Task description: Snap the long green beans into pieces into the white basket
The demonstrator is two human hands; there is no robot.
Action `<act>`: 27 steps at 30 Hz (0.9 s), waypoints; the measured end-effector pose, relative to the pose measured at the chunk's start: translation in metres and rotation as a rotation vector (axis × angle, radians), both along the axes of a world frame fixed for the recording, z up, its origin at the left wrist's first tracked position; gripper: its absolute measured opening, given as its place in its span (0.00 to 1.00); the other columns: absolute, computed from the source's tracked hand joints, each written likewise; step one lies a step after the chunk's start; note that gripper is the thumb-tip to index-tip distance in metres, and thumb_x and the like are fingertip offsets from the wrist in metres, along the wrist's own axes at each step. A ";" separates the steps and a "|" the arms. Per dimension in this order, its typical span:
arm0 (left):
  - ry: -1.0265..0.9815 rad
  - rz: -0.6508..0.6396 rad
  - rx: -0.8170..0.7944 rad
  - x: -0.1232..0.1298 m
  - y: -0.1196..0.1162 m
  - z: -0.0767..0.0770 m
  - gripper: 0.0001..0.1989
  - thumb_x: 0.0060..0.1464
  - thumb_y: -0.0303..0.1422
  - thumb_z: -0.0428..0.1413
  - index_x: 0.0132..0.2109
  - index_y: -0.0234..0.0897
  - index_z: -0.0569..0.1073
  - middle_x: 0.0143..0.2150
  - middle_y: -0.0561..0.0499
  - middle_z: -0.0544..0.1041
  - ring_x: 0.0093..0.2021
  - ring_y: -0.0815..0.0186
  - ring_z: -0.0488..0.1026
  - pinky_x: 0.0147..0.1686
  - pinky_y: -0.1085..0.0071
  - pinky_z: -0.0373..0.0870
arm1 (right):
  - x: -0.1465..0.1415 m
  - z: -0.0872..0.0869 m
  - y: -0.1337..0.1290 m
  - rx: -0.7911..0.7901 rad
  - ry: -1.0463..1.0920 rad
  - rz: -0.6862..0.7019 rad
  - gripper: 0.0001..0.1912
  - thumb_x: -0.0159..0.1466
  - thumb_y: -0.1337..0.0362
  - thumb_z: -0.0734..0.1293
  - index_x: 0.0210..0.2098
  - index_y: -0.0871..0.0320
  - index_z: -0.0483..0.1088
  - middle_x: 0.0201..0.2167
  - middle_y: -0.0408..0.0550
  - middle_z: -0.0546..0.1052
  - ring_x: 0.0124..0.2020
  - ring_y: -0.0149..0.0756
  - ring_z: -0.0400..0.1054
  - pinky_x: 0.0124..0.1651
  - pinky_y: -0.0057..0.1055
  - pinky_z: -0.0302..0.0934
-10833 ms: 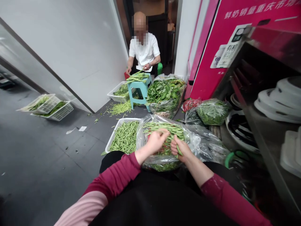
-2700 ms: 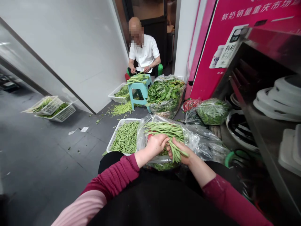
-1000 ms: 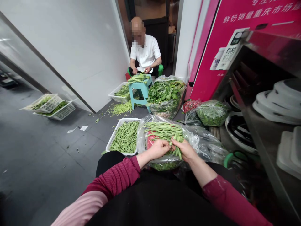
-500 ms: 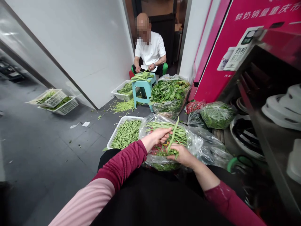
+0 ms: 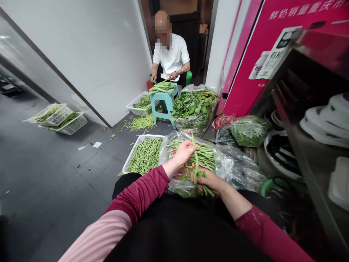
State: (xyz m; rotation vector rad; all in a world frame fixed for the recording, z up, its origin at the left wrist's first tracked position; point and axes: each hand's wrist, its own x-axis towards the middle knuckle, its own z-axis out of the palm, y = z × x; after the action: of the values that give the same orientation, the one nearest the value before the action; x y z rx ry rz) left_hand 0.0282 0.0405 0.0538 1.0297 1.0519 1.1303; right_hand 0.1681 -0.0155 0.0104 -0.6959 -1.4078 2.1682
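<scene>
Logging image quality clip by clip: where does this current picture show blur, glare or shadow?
Head view, centre: left hand and cut green beans fairly sharp; head view, right edge: stacked white items smeared; head view, mid-right: glare flecks the clear plastic; head view, lower right: deep shadow.

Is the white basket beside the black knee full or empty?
It looks full: short green beans spread right across the basket. How deep they go, I cannot tell.

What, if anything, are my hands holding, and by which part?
Left hand: a long green bean, near its upper end. Right hand: a bunch of beans, around the middle.
</scene>
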 end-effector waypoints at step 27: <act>0.367 -0.017 0.227 -0.023 -0.038 0.034 0.14 0.48 0.42 0.54 0.30 0.33 0.66 0.18 0.59 0.60 0.18 0.77 0.54 0.20 0.78 0.50 | -0.005 -0.016 0.021 -0.495 -0.066 -0.611 0.06 0.53 0.64 0.68 0.27 0.60 0.68 0.15 0.42 0.71 0.16 0.30 0.65 0.22 0.27 0.62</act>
State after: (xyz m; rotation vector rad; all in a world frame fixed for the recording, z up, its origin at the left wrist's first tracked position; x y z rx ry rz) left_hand 0.0054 0.0027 0.0875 1.4639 1.2171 1.0875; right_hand 0.1631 0.0059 -0.0057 -1.1980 -0.5500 1.9868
